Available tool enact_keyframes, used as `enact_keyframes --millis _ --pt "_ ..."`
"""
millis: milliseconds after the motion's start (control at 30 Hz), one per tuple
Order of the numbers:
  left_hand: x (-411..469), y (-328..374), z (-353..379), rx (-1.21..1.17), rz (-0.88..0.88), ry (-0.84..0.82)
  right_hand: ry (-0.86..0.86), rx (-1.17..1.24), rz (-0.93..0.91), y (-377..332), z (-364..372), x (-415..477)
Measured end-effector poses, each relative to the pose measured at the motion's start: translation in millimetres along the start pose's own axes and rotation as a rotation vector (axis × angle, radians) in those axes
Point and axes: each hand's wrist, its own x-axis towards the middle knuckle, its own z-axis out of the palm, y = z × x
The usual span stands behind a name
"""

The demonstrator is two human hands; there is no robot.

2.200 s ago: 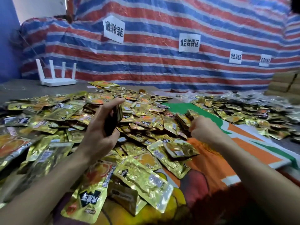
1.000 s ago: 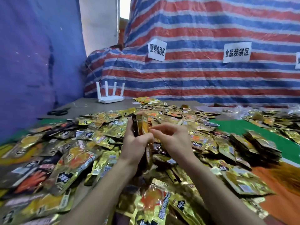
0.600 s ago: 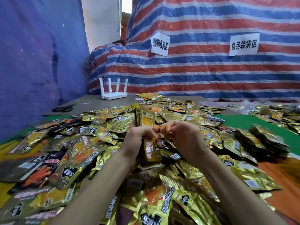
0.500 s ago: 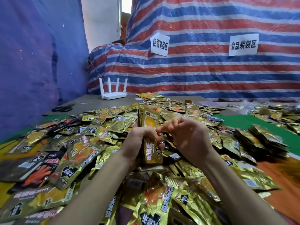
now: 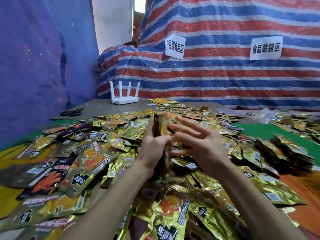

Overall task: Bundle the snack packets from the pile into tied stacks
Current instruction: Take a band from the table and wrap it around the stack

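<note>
A big pile of gold snack packets (image 5: 107,153) covers the table in front of me. My left hand (image 5: 154,149) grips a thin upright stack of packets (image 5: 160,125) edge-on above the pile. My right hand (image 5: 199,144) is right beside the stack with its fingers spread and blurred, the fingertips close to the stack's right face. Whether a band or string sits around the stack is hidden. Several bundled stacks (image 5: 284,151) lie on the right.
A white router (image 5: 125,99) and black scissors (image 5: 72,112) sit on the grey tabletop at the back left. A striped tarpaulin with paper labels (image 5: 174,46) hangs behind. More packets (image 5: 297,122) lie at the far right on the green cloth.
My right hand has opened from a pinch at the stack to spread fingers beside it. The left hand keeps holding the stack upright, now turned edge-on.
</note>
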Motion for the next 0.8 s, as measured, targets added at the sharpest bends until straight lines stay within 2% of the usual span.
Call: enact_keyframes --millis 100,200,267,400,600,700,800 --pt "5.1 -2.7 -3.6 0.043 0.207 0.321 -0.007 -0.298 -0.011 5.8 11.2 -3.1" --pt "5.3 0.3 -3.8 -0.012 0.324 0.457 0.000 -0.488 -0.050 11.7 25.1 -4.8" --pt "5.5 1.7 -2.6 -0.063 0.343 0.509 0.027 -0.543 -0.079 15.4 33.0 -5.7" --pt "11.0 2.1 -3.6 -0.234 0.256 0.596 0.087 -0.534 -0.090 19.5 42.3 -8.7" --pt "11.1 11.2 -4.5 -0.351 0.109 0.629 0.121 -0.498 -0.101 19.4 47.6 -10.6" --pt "11.2 12.2 -5.6 -0.430 -0.024 0.598 0.136 -0.466 -0.114 20.9 50.1 -11.1" --pt "9.0 8.3 -3.9 -0.429 -0.197 0.470 0.165 -0.455 -0.121 21.7 49.9 -11.0"
